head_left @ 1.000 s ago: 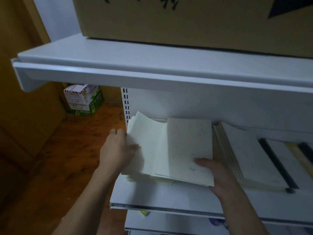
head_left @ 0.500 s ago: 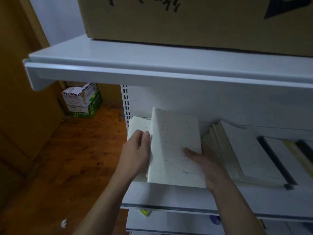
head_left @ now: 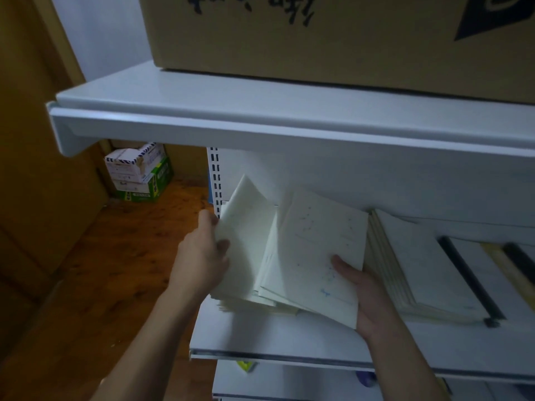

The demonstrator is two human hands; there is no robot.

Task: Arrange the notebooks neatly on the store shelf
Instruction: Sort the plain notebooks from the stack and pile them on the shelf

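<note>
While both hands work at the centre of the frame, a loose pile of pale notebooks (head_left: 254,296) lies on the white shelf (head_left: 275,334), fanned and uneven at its lower edge. The left hand (head_left: 202,256) grips the left edge of one notebook (head_left: 246,235), thumb on its face and fingers behind it, tilting it up off the pile. The right hand (head_left: 367,296) holds the lower right of the speckled top notebook (head_left: 318,250), with the thumb lying on the cover and the fingers underneath. Just right of the pile, a second stack (head_left: 419,270) leans in a stepped slope. At the top of the frame, a cardboard box (head_left: 318,33) sits on the upper shelf (head_left: 260,111). At centre left, small cartons (head_left: 139,172) stand on the wooden floor (head_left: 115,256).
</note>
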